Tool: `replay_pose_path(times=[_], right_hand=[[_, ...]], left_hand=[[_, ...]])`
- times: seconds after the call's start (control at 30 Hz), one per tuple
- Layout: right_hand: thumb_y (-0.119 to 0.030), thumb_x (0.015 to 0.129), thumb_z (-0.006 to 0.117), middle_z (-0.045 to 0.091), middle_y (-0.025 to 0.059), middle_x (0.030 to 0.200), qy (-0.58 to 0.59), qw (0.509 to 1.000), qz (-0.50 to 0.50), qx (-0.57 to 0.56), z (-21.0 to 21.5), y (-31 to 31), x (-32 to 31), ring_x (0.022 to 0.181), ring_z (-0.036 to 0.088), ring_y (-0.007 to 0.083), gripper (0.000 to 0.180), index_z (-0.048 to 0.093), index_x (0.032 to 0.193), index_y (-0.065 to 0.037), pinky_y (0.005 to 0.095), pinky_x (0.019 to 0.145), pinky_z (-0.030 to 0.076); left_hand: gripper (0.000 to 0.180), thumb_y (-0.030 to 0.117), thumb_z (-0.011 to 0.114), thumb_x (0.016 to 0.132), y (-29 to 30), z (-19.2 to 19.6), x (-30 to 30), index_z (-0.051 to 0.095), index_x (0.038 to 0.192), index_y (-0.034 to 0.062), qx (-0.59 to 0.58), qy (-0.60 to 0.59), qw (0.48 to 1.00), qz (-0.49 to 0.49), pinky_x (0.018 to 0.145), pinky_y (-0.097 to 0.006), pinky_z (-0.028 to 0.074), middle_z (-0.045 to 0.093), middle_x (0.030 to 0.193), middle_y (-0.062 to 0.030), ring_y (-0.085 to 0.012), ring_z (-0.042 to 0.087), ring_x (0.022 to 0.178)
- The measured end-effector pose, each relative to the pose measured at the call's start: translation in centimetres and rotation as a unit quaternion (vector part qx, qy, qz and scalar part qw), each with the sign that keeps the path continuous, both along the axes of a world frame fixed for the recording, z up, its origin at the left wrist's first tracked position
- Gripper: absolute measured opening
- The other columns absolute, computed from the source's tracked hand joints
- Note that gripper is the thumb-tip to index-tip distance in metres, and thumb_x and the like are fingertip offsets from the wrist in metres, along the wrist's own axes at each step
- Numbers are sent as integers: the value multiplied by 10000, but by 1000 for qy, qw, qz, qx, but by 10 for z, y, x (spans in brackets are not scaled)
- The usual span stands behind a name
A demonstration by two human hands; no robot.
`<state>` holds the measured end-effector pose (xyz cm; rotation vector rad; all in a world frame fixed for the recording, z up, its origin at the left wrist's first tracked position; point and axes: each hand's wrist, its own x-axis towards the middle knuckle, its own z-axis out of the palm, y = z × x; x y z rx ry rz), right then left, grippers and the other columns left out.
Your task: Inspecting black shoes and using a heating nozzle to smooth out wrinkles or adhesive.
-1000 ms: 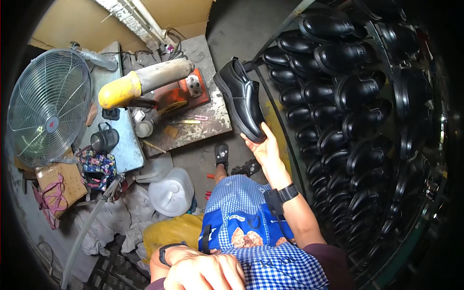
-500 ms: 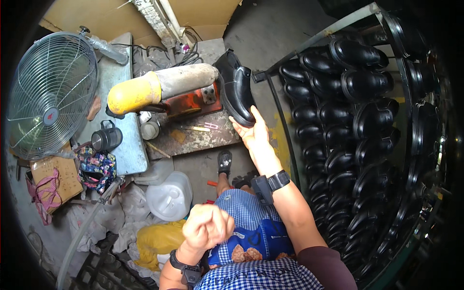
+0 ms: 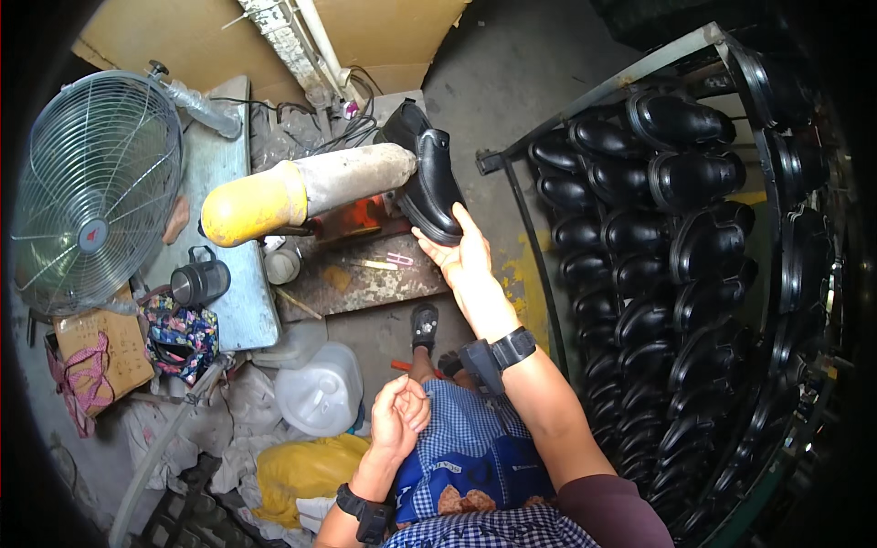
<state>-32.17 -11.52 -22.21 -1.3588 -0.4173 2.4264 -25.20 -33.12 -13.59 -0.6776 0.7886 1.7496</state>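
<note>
My right hand (image 3: 470,260) grips a black slip-on shoe (image 3: 435,178) by its toe, with thumb and fingers on either side. The shoe's upper faces up and its heel end points away from me. Its side stands at the open end of a pale, scuffed pipe (image 3: 356,175) with a yellow elbow (image 3: 254,205); whether they touch, I cannot tell. Close to my apron (image 3: 470,429), my left hand (image 3: 400,416) is curled into a loose fist, and nothing shows in it. A dark band with a small device sits on each wrist.
A rack (image 3: 630,78) on the right carries rows of black shoes (image 3: 699,169). Left of the pipe are a fan (image 3: 96,219), a dark mug (image 3: 201,274) on a pale bench (image 3: 242,310), and a floral bag (image 3: 183,338). A plastic jug (image 3: 320,388) and yellow cloth (image 3: 301,470) lie below.
My right hand has shifted slightly left with the shoe, bringing it nearer the pipe. My left hand has turned so the curled fingers show, and sits slightly lower.
</note>
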Motion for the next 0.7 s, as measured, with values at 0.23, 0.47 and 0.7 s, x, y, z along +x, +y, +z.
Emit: replay_pose_path(times=[0.23, 0.47, 0.7], right_hand=[[-204, 738, 646, 557, 231, 977, -185, 918, 81, 341, -7, -7, 9, 709, 620, 340, 719, 249, 1303, -3, 379, 567, 534], [-186, 732, 624, 586, 244, 676, -340, 718, 245, 556, 2, -6, 36, 651, 591, 392, 715, 246, 1336, -114, 433, 634, 473], [-142, 765, 600, 591, 261, 847, -273, 645, 200, 685, 3, 2, 31, 716, 598, 387, 639, 290, 1322, -114, 415, 626, 489]], left_hand=[[329, 267, 381, 877, 4, -2, -6, 526, 682, 45, -9, 2, 1000, 16, 335, -225, 259, 306, 427, 23, -94, 287, 347], [306, 259, 397, 870, -2, -14, -4, 538, 705, 43, -36, -15, 999, 20, 337, -229, 250, 303, 430, 25, -94, 279, 349], [291, 256, 408, 865, 0, -20, -4, 539, 719, 42, -36, -17, 999, 17, 346, -230, 244, 298, 432, 24, -94, 278, 360]])
